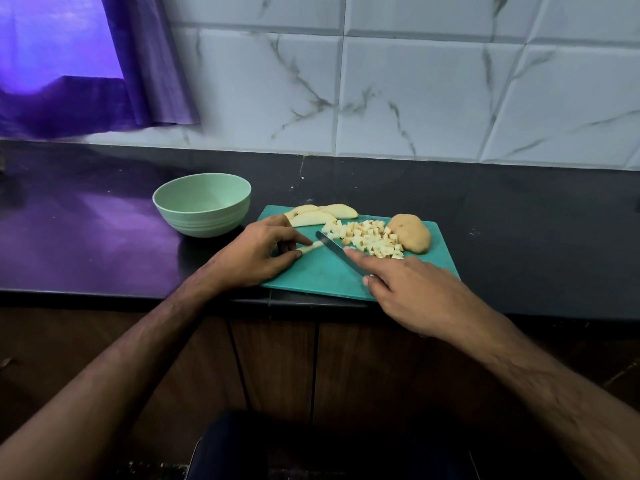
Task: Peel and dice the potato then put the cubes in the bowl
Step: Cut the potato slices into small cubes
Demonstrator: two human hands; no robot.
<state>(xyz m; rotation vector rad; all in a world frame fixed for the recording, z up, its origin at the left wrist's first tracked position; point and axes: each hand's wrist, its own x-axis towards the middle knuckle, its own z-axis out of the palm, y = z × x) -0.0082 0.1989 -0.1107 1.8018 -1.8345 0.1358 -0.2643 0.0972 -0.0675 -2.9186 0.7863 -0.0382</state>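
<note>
step: dicing | left hand [258, 252] pinches potato strip [309, 247]; right hand [408, 289] grips knife [337, 251] | next: crosscut strip; cubes [370, 237] to bowl [202, 202]

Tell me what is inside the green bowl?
Nothing shows inside the bowl: its visible inner wall and bottom are bare. The near rim hides a little of the inside. The cubes lie on the board.

Dim kitchen, violet daylight through curtain [138, 64] at upper left, purple glare on counter [86, 230], wide-angle edge bending
</note>
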